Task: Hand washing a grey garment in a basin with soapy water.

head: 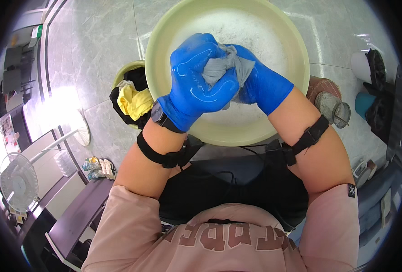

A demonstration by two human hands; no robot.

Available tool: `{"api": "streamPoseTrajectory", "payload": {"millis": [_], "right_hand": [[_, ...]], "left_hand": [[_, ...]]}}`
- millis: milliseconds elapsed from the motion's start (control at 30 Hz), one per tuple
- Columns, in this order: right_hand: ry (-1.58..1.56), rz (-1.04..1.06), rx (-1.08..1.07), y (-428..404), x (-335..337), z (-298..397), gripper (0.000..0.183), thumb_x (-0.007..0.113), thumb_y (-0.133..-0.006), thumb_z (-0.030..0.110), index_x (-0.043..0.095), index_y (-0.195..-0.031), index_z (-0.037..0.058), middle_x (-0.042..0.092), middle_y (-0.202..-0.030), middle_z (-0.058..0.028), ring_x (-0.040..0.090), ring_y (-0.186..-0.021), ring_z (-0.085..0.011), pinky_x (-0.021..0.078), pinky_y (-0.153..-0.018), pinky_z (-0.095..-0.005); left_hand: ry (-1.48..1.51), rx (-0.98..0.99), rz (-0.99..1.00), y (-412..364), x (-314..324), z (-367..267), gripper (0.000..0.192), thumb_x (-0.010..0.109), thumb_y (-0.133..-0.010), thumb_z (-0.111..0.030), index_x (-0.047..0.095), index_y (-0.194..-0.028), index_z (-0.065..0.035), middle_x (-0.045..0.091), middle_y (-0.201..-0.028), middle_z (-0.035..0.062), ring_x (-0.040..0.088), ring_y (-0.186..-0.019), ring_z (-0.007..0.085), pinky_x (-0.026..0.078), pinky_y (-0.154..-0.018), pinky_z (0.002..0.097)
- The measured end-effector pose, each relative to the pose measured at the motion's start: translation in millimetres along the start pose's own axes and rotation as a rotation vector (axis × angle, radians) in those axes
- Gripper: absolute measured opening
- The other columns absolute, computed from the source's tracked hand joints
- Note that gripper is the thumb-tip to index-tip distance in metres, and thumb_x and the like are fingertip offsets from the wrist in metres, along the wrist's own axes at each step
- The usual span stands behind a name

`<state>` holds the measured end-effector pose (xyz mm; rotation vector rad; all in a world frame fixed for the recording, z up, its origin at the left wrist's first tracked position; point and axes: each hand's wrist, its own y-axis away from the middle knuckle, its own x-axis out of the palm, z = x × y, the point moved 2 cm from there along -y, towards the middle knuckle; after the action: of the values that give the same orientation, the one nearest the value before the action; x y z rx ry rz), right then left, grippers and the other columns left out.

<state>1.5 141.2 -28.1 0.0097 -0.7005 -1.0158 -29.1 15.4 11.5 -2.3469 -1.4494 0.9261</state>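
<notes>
Both my hands wear blue rubber gloves and meet above a large pale-green plastic basin (228,137) that holds whitish, sudsy water. My left hand (201,74) is curled tight around a bunched wet grey cloth (218,69). Against it, on the right, my right hand (260,76) grips the same cloth, its fingers partly hidden behind the cloth and the left hand. A twisted end of the cloth sticks out over the right glove. The hands hide part of the water surface below them.
Left of the basin stands a smaller green tub (119,76) with yellow cloth (133,102) and black cloth in it. At the right are a reddish-brown object (325,86) and a glass jar (341,114). A white standing fan (19,182) and a dark bench (80,212) are farther left.
</notes>
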Motion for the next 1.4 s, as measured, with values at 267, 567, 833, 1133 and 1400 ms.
{"api": "streamPoseTrajectory", "payload": {"millis": [267, 567, 833, 1133, 1400], "right_hand": [[-0.245, -0.346, -0.458, 13, -23, -15, 0.032, 0.051, -0.104, 0.028, 0.058, -0.124, 0.0043, 0.064, -0.115, -0.0086, 0.065, -0.102, -0.0175, 0.0552, -0.082, -0.0327], [0.599, -0.639, -0.691, 30, -2, 14, 0.039, 0.07, -0.093, 0.018, 0.057, -0.124, -0.0008, 0.063, -0.114, -0.0088, 0.061, -0.106, -0.0161, 0.0502, -0.092, -0.0294], [0.49, -0.874, -0.444, 50, 7, 6, 0.045, 0.073, -0.087, 0.021, 0.056, -0.121, -0.0028, 0.063, -0.111, -0.0153, 0.064, -0.101, -0.0245, 0.0528, -0.088, -0.0362], [-0.028, -0.769, -0.313, 111, 76, -7, 0.07, 0.081, -0.081, 0.021, 0.045, -0.136, -0.0064, 0.062, -0.117, -0.0173, 0.064, -0.095, -0.0224, 0.0533, -0.076, -0.0314], [-0.171, -0.4, -0.244, 141, 92, -21, 0.054, 0.07, -0.086, 0.01, 0.05, -0.135, 0.0028, 0.062, -0.118, -0.0119, 0.064, -0.105, -0.0246, 0.0541, -0.093, -0.0419]], "left_hand": [[0.436, -0.436, -0.265, 10, 12, 12, 0.024, 0.069, -0.085, -0.009, 0.066, -0.104, 0.0047, 0.068, -0.09, 0.007, 0.063, -0.085, 0.0131, 0.052, -0.077, 0.0296], [1.359, -1.136, -0.23, 18, 2, 10, 0.046, 0.051, -0.1, -0.033, 0.054, -0.135, -0.0037, 0.063, -0.129, 0.0153, 0.062, -0.117, 0.0311, 0.05, -0.103, 0.0453], [0.88, -0.553, -0.192, 40, -23, 14, 0.03, 0.061, -0.095, -0.014, 0.061, -0.12, 0.0029, 0.066, -0.117, 0.0138, 0.065, -0.108, 0.0251, 0.054, -0.095, 0.0379], [0.893, -0.55, -0.639, 71, -27, -62, 0.03, 0.063, -0.091, -0.001, 0.058, -0.119, 0.0063, 0.066, -0.11, 0.0146, 0.065, -0.098, 0.0226, 0.054, -0.088, 0.0332], [1.023, -0.472, -0.683, 69, -48, -129, 0.026, 0.056, -0.093, 0.003, 0.061, -0.118, 0.004, 0.068, -0.111, 0.0166, 0.067, -0.103, 0.0264, 0.056, -0.093, 0.038]]}}
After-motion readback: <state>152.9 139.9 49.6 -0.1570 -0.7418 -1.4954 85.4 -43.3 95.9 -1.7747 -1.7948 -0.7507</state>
